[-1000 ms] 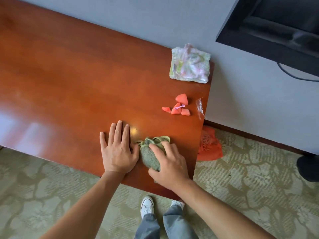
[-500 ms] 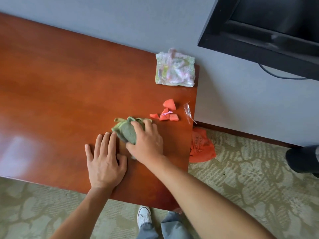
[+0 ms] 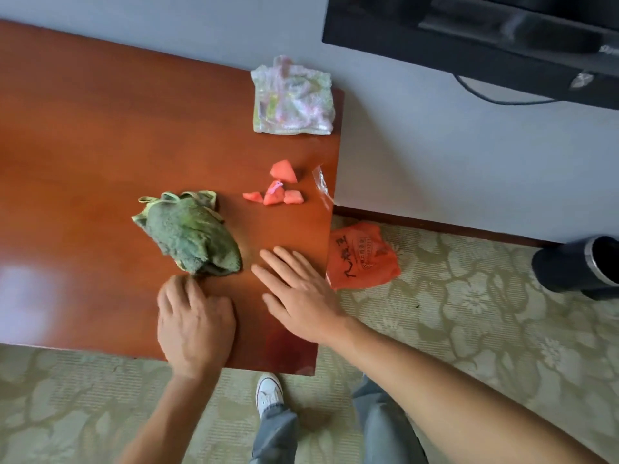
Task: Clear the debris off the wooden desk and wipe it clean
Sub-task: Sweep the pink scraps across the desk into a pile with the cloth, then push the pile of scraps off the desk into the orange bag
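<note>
Right hand (image 3: 301,293) let go of green cloth (image 3: 192,234), now flat, fingers spread on table (image 3: 83,145). Left hand (image 3: 194,324) flat beside cloth. Red debris (image 3: 274,189) still near far-right edge: clearing next.

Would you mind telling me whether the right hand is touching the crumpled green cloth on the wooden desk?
Apart. The head view shows bare wood between the right hand and the crumpled green cloth.

Soft, even daylight fills the scene. A pale patch of glare sits on the wooden desk (image 3: 100,145) at its near left edge, with faint shadows under the things on it. The left hand (image 3: 194,323) is motion-blurred; beyond the desk, straight lines bend toward the frame edges.
</note>
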Available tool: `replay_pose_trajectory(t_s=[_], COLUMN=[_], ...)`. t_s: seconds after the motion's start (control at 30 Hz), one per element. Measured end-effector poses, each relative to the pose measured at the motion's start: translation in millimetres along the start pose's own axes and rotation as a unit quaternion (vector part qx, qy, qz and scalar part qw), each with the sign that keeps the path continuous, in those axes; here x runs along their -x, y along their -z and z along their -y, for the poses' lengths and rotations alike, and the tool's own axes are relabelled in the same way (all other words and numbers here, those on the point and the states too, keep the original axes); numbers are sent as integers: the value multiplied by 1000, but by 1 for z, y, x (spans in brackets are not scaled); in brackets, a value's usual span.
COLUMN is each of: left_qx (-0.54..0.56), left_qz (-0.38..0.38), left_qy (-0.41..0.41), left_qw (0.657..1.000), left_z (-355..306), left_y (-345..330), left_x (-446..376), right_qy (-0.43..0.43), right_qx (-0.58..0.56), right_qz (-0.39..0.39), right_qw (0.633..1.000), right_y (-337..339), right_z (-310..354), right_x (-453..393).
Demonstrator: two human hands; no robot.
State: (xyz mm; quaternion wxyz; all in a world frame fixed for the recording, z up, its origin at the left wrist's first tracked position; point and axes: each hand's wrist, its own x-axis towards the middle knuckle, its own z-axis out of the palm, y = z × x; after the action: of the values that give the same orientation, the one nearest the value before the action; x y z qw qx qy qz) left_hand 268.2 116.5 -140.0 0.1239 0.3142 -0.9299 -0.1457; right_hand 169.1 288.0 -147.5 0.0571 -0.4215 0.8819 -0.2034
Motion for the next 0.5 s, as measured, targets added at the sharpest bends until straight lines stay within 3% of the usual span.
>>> replay_pose_trajectory(t_s=[0.2, 0.3, 0.37, 0.5], left_qx=[48, 109, 115, 47], left_qz=[75, 119, 175, 309], left_qy=[-129, -201, -228, -133], left_qw=[988, 966, 951, 941], left_z=[-105, -155, -184, -207], left_y=[-16, -41, -67, -140], left_x=[106, 124, 127, 122], right_qy=[24, -42, -123, -232], right_qx=[-52, -49, -39, -15], right_qz=[-106, -139, -100, 129], right_qw=[993, 988, 987, 964], right_y=[19, 27, 25, -5], right_z=[-53, -100, -138, -216], right_x=[63, 93, 113, 135])
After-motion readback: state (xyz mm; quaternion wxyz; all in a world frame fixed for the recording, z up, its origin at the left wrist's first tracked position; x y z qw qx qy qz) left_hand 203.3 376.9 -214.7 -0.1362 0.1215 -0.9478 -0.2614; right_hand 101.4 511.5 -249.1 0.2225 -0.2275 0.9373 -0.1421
